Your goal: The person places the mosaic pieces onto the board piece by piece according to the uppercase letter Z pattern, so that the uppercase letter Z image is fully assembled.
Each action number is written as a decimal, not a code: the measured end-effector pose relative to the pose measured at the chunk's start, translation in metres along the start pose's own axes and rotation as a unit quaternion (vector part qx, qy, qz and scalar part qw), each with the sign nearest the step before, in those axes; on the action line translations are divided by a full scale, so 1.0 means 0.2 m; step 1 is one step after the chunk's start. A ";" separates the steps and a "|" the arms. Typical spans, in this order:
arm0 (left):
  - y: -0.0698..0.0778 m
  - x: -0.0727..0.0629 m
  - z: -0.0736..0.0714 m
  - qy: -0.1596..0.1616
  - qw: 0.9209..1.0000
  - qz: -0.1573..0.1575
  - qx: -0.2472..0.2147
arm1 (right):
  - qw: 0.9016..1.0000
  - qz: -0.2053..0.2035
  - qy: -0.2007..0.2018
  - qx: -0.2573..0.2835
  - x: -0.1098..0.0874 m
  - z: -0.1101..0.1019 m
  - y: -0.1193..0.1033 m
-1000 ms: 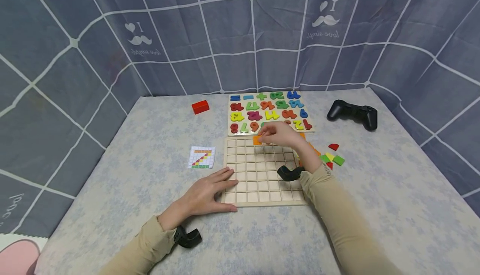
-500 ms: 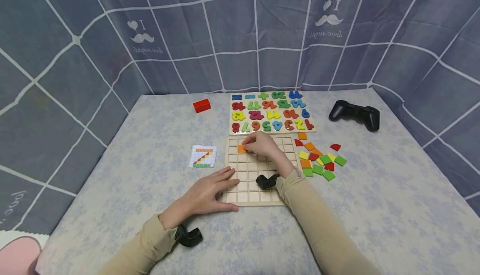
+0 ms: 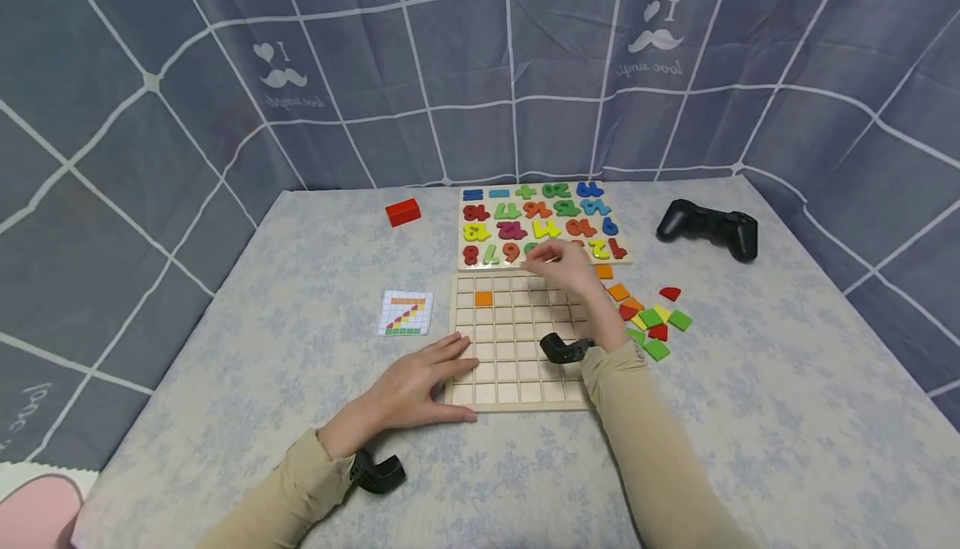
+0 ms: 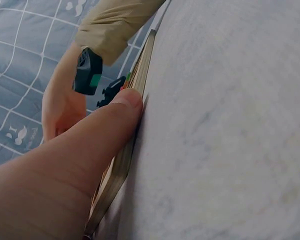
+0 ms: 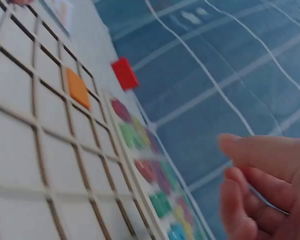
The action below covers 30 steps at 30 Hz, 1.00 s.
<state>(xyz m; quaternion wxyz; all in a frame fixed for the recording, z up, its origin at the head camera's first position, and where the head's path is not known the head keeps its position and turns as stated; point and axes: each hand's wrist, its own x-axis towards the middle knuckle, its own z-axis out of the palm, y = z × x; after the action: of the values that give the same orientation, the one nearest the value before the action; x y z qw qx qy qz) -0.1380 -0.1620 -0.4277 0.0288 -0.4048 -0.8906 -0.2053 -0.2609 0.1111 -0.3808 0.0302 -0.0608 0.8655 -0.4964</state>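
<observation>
A wooden grid board (image 3: 496,349) lies flat on the table, with one orange square tile (image 3: 483,299) seated in a cell near its upper left corner. My left hand (image 3: 408,386) rests across the board's lower left edge, fingers spread over the rim. In the left wrist view its thumb (image 4: 127,100) lies along the board's side. My right hand (image 3: 566,268) is raised over the board's far part, holding nothing. The right wrist view shows its thumb (image 5: 260,152) and loosely bent fingers with a gap between them. A printed pattern card (image 3: 406,313) lies left of the board.
Behind the board sits a number puzzle (image 3: 491,259) with colourful numerals. Several loose tiles (image 3: 657,350) in green, yellow, red and orange are scattered to the right. A black game controller (image 3: 707,230) is at the back right, a red block (image 3: 402,212) at the back left.
My right hand carried the orange square tile left to an upper-left cell, released it there, then lifted and moved back right. My left hand stayed in place.
</observation>
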 end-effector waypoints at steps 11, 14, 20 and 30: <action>0.00 0.00 0.00 0.004 1.000 0.004 -0.007 | 0.940 0.096 0.324 0.048 0.15 -0.20 0.51; 0.00 0.00 0.01 0.005 1.000 0.003 -0.007 | 0.938 0.132 0.318 0.042 0.08 -0.22 0.45; 0.00 0.00 0.01 0.008 1.000 0.006 -0.007 | 0.944 0.115 0.308 0.004 -0.05 -0.21 0.35; -0.01 0.00 0.00 0.004 1.000 0.002 -0.005 | 0.948 0.110 0.299 -0.019 -0.06 -0.17 0.41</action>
<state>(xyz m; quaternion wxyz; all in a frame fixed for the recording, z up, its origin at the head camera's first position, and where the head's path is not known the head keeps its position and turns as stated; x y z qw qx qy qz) -0.1387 -0.1622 -0.4290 0.0307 -0.4061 -0.8886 -0.2108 -0.2596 0.1833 -0.4335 -0.1767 0.1854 0.8455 -0.4686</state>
